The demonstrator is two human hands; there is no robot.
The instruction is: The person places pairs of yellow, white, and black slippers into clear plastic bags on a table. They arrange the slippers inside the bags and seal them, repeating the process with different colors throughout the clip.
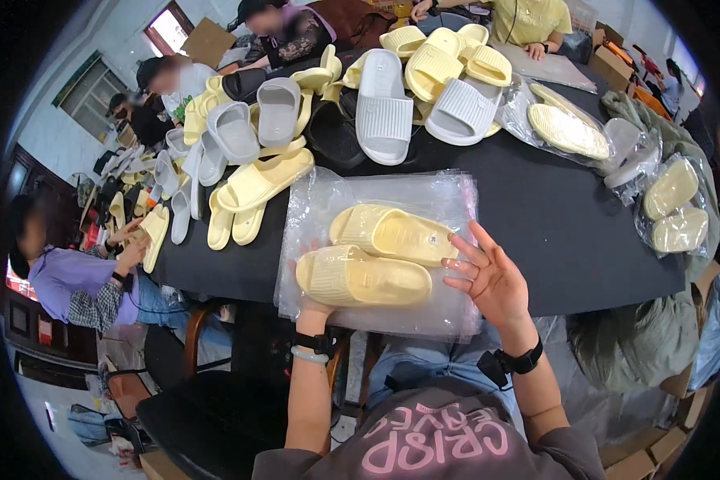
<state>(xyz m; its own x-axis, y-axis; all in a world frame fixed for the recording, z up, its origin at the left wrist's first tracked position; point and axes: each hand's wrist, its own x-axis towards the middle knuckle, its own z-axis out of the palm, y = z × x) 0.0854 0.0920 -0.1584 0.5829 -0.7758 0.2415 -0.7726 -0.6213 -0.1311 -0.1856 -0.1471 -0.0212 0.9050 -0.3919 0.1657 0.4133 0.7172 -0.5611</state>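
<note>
Two pale yellow slide sandals lie side by side on a stack of clear plastic bags (392,196) at the near edge of a black table (552,224). My left hand (312,304) grips the heel end of the nearer sandal (364,278) from below; most of the hand is hidden by it. The farther sandal (392,232) rests just beyond it. My right hand (488,276) is at the sandals' right end, fingers spread apart, fingertips touching the farther sandal and the plastic.
A heap of grey, white, yellow and black sandals (336,104) covers the far half of the table. Bagged yellow sandals (672,208) lie at the right. Other people sit around the table, one at the left (72,272). A dark chair (216,400) stands below left.
</note>
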